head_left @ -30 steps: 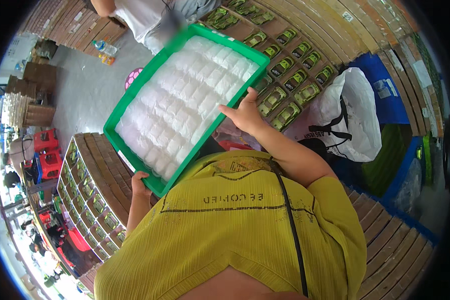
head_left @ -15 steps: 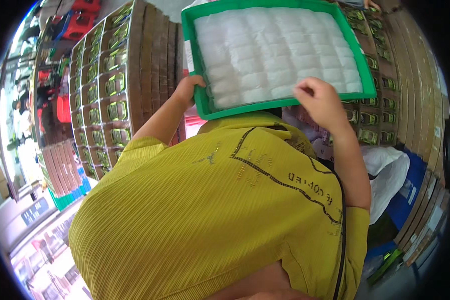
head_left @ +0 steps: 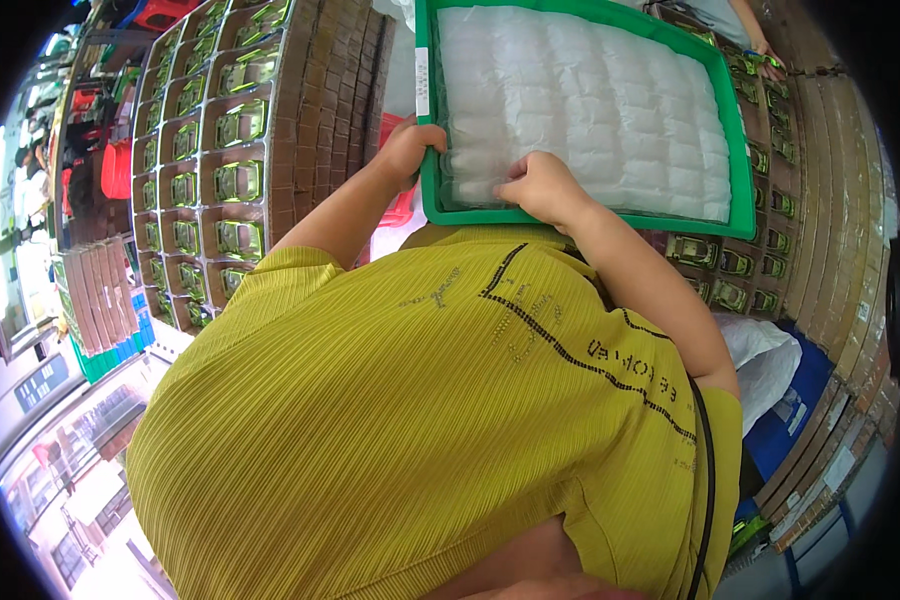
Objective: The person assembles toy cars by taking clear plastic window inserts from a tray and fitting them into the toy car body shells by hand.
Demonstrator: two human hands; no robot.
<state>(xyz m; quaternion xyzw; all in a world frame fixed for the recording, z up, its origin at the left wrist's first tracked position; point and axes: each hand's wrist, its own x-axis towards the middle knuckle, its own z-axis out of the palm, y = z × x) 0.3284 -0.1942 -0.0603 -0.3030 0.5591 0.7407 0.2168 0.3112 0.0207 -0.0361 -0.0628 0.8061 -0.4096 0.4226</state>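
A green plastic tray [head_left: 580, 222] is tilted up in front of my body, filled with rows of white, soft-looking wrapped packets [head_left: 580, 110]. My left hand [head_left: 410, 150] is closed round the tray's left rim, fingers curled over the edge. Over the near left part of the tray, my right hand [head_left: 542, 190] has its fingers pinched together at the surface of the packets. What lies between those fingertips, if anything, is too small to make out.
On the left stands a tall stack of compartment trays [head_left: 200, 150] holding green toy-car-like parts. Similar trays [head_left: 730, 255] stack up on the right, where another person's hand [head_left: 767, 62] touches them. A white plastic bag [head_left: 760, 365] hangs near my right elbow.
My right hand has moved left along the tray's near side, down to the packets. The tray and my left hand have shifted right in view. Another person's hand shows more at the upper right.
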